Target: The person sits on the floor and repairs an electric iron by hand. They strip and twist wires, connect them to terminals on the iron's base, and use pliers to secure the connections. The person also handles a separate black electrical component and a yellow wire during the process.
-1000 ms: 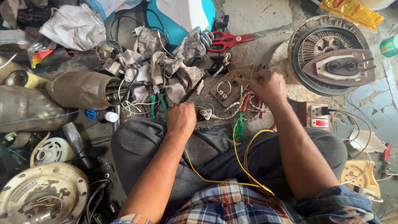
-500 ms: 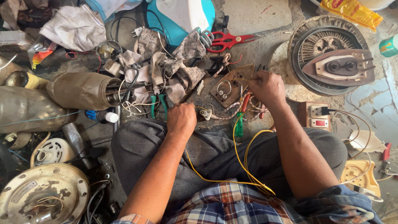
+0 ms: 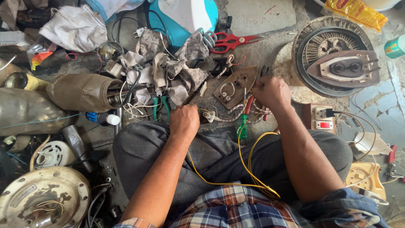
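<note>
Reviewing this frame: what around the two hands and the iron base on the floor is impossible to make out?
Head view only:
- Right hand: its back faces the camera and hides the fingers, so whatever it grips is unclear.
- Left hand: a closed fist covers anything inside it.
- Iron base: its small parts and wire joints are too small to read.
- Yellow wire: where it ends near the shirt is unclear.

red scissors (image 3: 233, 41) | green pliers (image 3: 160, 106) | socket box (image 3: 321, 119) | crumpled rags (image 3: 168, 67) | yellow packet (image 3: 356, 11)
</note>
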